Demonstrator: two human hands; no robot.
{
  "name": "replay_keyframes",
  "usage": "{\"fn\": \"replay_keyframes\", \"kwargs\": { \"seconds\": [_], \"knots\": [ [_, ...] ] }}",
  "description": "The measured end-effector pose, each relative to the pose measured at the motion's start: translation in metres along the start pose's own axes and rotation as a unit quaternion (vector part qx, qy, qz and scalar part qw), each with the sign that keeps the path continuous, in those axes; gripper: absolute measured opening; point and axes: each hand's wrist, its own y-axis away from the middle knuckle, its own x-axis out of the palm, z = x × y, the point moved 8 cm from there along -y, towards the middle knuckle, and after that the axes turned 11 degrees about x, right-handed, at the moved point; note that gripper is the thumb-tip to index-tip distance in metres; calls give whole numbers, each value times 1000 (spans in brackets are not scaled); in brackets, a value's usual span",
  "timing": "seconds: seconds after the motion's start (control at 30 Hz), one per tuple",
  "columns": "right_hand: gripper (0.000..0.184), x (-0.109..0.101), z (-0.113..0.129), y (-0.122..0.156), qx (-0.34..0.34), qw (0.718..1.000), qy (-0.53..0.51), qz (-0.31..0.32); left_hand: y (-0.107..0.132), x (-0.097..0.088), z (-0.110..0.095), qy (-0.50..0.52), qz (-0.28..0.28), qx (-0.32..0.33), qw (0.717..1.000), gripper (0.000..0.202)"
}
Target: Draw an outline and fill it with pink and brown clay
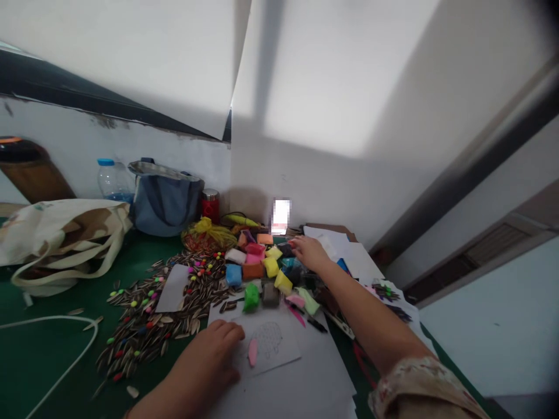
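Observation:
My left hand [213, 355] rests at the left edge of a small drawn-on sheet [283, 355], its fingers loosely bent and thumb apart, holding nothing I can see. On that sheet are a pencil outline and a flattened pink piece of clay [252, 352]. My right hand [309, 254] reaches across the table to the far right side of a heap of coloured clay packets [253, 270]. Its fingers are stretched out over a dark packet [285, 249]; whether they touch it is unclear. Yellow packets [271, 267] and a green packet [251, 297] lie nearer to me.
Sunflower seeds [183, 302] mixed with coloured beads spread at left, under a grey card [173, 289]. Behind stand a lit phone [280, 216], red flask [210, 205], blue bag [168, 201] and bottle [109, 179]. A white cable [94, 337] crosses the green table; black pens [316, 324] lie right.

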Motion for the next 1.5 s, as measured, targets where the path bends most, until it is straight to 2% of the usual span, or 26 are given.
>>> {"fn": "replay_keyframes", "kwargs": {
  "seconds": [0.1,0.17,0.23,0.33,0.43,0.57,0.73,0.87,1.17,1.37,1.5],
  "knots": [
    [36,-25,20,34,15,999,-23,-45,1,-2,-2,-10,-16,17,1000,47],
    [34,-49,40,67,-2,991,-91,-99,1,-1,-3,-15,-17,26,999,45],
    [33,-64,57,101,-3,982,-139,-128,1,-1,-4,-20,-18,34,999,45],
    [29,-66,81,140,-7,973,-199,-117,3,-3,-6,-27,-30,42,998,45],
    [26,-52,99,159,-2,968,-240,-75,4,-3,-8,-35,-35,46,998,45],
    [25,-33,115,169,5,962,-273,-30,3,-1,-5,-34,-39,49,997,45],
    [26,-27,116,189,39,940,-337,-44,2,1,-1,-33,-50,59,996,45],
    [27,-22,120,201,32,942,-334,7,2,-1,-4,-34,-54,68,996,44],
    [30,-20,136,200,-15,940,-338,43,0,-1,-7,-39,-54,81,995,38],
    [30,-16,134,198,-4,940,-339,35,-1,1,-7,-45,-53,84,994,34],
    [32,-12,144,195,-22,951,-306,35,-2,1,-7,-50,-56,89,993,33]
  ]
}}
